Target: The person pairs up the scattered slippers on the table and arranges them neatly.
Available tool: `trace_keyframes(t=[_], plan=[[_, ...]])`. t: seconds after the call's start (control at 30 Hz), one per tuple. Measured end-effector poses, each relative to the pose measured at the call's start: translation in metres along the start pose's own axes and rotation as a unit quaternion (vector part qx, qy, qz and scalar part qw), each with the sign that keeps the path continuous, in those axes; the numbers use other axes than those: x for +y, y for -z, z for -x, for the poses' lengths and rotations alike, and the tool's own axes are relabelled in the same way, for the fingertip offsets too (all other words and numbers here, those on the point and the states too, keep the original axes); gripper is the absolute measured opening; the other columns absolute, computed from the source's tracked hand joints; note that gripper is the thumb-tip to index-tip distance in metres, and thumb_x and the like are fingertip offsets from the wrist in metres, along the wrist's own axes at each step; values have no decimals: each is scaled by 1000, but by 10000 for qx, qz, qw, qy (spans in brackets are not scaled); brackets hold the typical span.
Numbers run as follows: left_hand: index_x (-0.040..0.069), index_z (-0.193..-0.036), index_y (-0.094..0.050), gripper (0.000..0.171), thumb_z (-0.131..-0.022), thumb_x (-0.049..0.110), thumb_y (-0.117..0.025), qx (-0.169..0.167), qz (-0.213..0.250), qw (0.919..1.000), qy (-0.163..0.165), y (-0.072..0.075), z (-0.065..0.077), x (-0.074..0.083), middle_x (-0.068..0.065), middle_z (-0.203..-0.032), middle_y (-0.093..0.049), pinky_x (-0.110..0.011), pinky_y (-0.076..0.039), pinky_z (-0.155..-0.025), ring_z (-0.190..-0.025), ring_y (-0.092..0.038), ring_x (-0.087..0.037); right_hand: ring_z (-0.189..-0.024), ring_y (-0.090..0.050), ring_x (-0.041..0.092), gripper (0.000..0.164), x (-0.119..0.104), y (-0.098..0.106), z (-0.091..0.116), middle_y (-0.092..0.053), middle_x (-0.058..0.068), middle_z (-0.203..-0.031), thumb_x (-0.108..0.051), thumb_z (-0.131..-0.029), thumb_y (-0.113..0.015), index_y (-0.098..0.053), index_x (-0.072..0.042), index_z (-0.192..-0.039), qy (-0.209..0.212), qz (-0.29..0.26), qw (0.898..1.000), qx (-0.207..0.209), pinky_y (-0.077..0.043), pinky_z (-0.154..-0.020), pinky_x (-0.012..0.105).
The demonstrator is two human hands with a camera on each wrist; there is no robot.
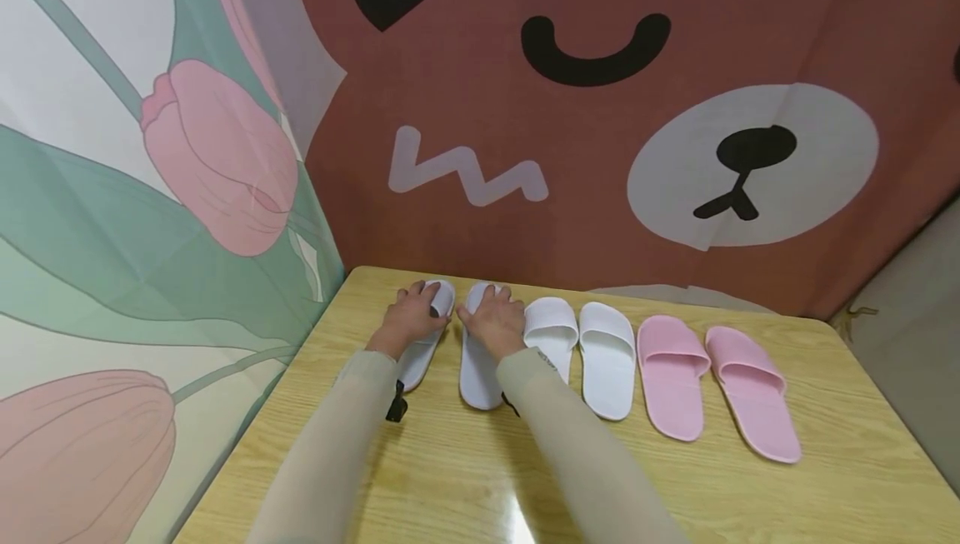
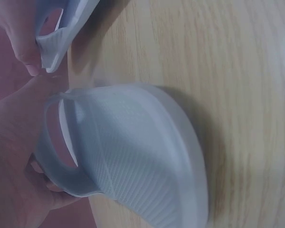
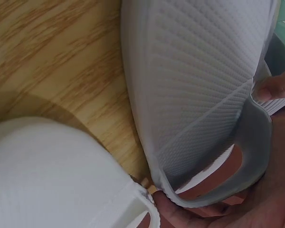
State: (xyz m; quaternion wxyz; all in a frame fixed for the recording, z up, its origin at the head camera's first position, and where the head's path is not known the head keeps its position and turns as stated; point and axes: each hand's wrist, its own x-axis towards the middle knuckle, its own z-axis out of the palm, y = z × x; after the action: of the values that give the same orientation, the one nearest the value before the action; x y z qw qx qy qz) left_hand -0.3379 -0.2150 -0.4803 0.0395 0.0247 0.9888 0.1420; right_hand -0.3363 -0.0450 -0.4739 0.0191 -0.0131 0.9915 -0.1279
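Note:
Two pale grey-white slide slippers lie side by side at the left of the wooden table, toes toward the back wall. My left hand (image 1: 408, 317) lies over the strap of the left slipper (image 1: 420, 361), gripping it across the sides. In the left wrist view the ribbed footbed of this slipper (image 2: 142, 142) and its open toe show. My right hand (image 1: 495, 321) holds the right slipper (image 1: 477, 377) by its strap, thumb on one side and fingers on the other. Its ribbed sole (image 3: 204, 71) fills much of the right wrist view.
Right of my right hand stands a white slipper pair, the nearer slipper (image 1: 551, 319) partly behind my sleeve, the other (image 1: 607, 361) beside it. Farther right are two pink slippers (image 1: 671, 377). A bear-patterned cloth (image 1: 585, 136) hangs behind the table (image 1: 450, 469), a tulip-patterned one (image 1: 217, 152) at left.

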Motion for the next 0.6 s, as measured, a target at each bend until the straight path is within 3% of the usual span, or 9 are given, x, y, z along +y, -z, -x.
trace_keyframes(t=[0.6], plan=[[17, -159, -33, 78, -96, 51, -63, 8, -26, 9999, -133, -3, 0, 1, -19, -162, -29, -63, -39, -106, -143, -33, -45, -115, -56, 44, 87, -4, -11, -9, -48, 21, -136, -73, -95, -43, -39, -8, -153, -197, 468, 9987, -24, -52, -81, 50]])
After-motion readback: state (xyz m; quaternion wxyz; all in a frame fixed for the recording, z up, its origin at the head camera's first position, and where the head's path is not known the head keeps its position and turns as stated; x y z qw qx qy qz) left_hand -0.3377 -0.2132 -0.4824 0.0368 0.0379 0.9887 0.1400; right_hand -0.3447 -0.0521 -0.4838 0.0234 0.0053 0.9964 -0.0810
